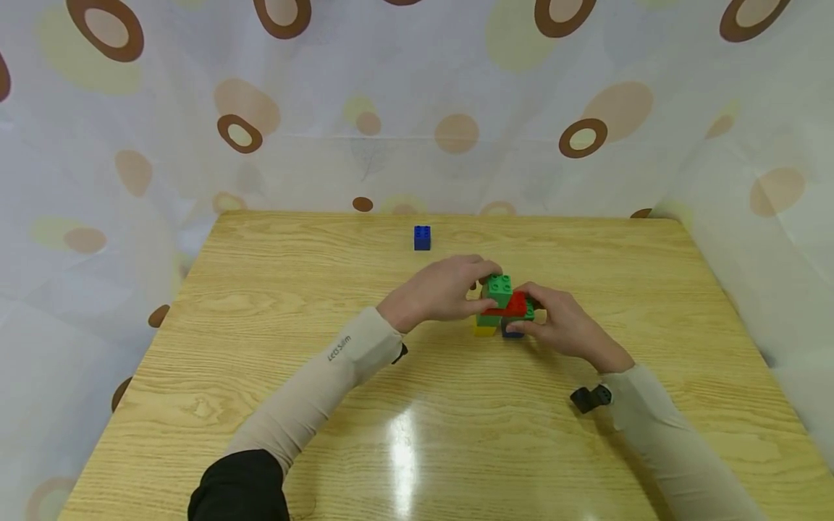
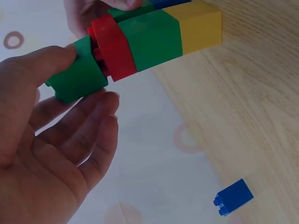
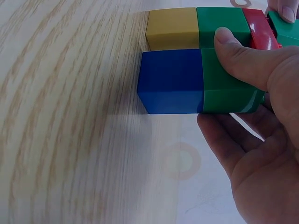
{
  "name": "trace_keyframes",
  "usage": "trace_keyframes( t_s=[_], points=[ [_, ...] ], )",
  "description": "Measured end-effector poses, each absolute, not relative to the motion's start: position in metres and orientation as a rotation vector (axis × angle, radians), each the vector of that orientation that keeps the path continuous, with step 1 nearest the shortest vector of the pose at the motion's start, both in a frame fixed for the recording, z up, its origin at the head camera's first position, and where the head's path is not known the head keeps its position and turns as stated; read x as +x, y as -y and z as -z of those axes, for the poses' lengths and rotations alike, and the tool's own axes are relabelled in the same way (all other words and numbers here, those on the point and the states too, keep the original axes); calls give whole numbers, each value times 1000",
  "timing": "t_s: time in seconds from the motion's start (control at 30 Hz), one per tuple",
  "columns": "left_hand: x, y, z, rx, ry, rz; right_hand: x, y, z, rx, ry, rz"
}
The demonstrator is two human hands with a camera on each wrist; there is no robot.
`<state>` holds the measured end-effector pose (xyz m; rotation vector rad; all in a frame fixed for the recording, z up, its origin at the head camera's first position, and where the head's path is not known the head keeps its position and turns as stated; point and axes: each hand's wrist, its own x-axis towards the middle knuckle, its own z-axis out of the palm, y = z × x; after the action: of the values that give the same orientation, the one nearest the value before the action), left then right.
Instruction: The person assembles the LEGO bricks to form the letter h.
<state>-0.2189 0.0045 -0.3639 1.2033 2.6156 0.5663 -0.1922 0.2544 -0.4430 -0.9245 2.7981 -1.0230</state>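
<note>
A small stack of toy building blocks stands on the wooden table. Its base is a yellow block (image 2: 202, 28) beside a blue block (image 3: 173, 81). One green block (image 2: 154, 41) sits on the yellow and another green block (image 3: 229, 91) on the blue, with a red block (image 1: 517, 304) across the top. My left hand (image 1: 446, 288) pinches a further green block (image 1: 499, 287) between thumb and fingers over the red one; the left wrist view shows red studs in a narrow gap between them. With thumb and fingers, my right hand (image 1: 563, 323) grips the green block above the blue.
Near the table's far edge lies a loose blue block (image 1: 422, 238), beyond my left hand. The wooden table (image 1: 293, 253) reaches a patterned curtain (image 1: 417, 166) at the back and sides. Light glares off the tabletop in front of the stack.
</note>
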Motion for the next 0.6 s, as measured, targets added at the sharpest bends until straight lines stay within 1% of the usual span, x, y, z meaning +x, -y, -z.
trace_keyframes(
  t_s=[0.3, 0.6],
  points=[
    [-219, -12, 365, 1180, -2630, -466, -192, -253, 443, -971, -2807, 1041],
    [-217, -21, 350, 1154, -2586, -352, -192, -255, 446, -1021, -2821, 1025]
  ],
)
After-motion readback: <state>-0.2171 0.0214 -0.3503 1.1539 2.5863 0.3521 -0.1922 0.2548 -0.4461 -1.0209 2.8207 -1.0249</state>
